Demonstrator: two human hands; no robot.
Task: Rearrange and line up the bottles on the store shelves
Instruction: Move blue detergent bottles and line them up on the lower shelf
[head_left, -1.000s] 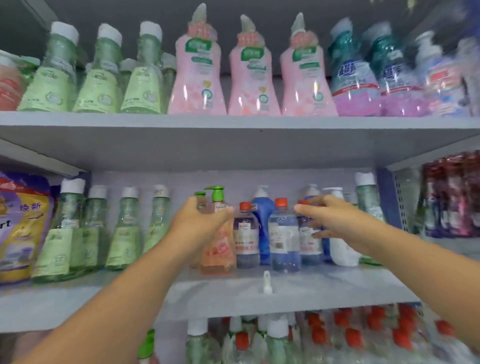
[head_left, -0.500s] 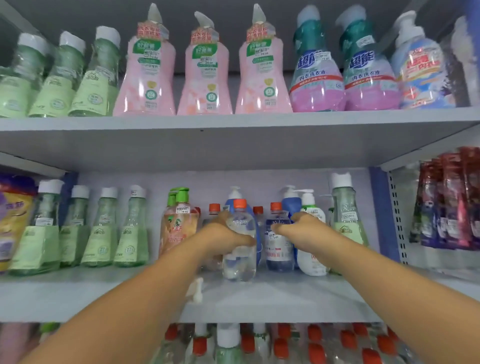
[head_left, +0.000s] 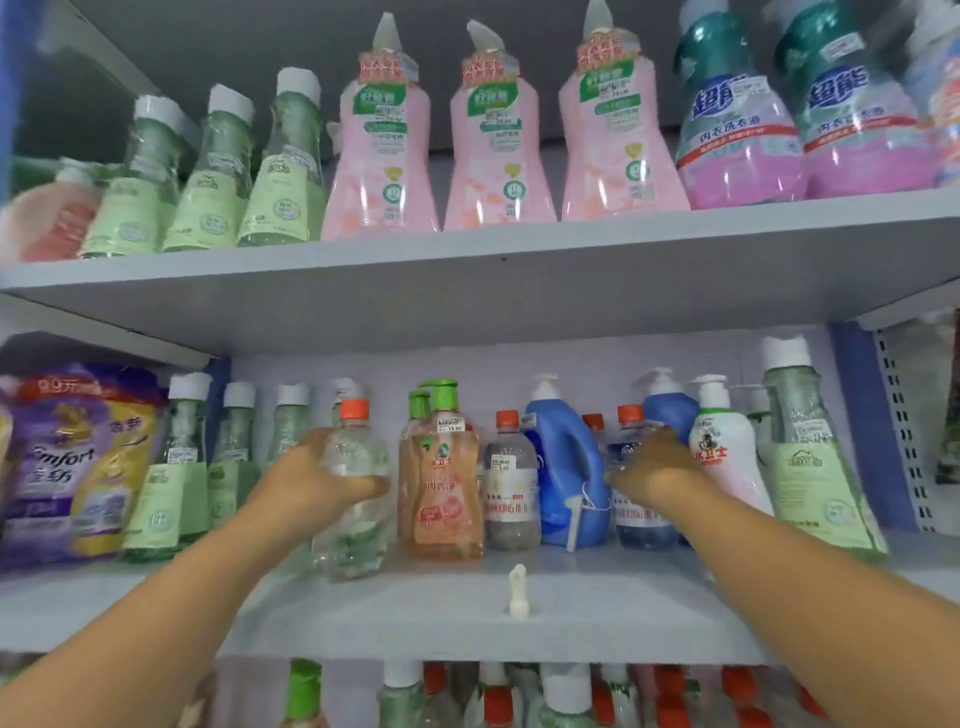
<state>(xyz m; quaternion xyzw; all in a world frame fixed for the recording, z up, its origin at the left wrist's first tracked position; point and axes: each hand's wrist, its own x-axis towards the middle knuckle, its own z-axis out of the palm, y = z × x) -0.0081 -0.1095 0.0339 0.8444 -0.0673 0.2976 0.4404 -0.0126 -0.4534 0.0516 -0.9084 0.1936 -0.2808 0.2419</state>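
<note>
We grip a clear bottle (head_left: 353, 488) in our left hand (head_left: 311, 480) and a blue-labelled bottle (head_left: 636, 488) in our right hand (head_left: 652, 467); the middle shelf (head_left: 415, 608) remains jumbled.

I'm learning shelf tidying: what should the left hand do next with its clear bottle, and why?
Probably set it down: the left hand grips the clear orange-capped bottle left of the orange pump bottle, near the middle shelf front edge.
</note>
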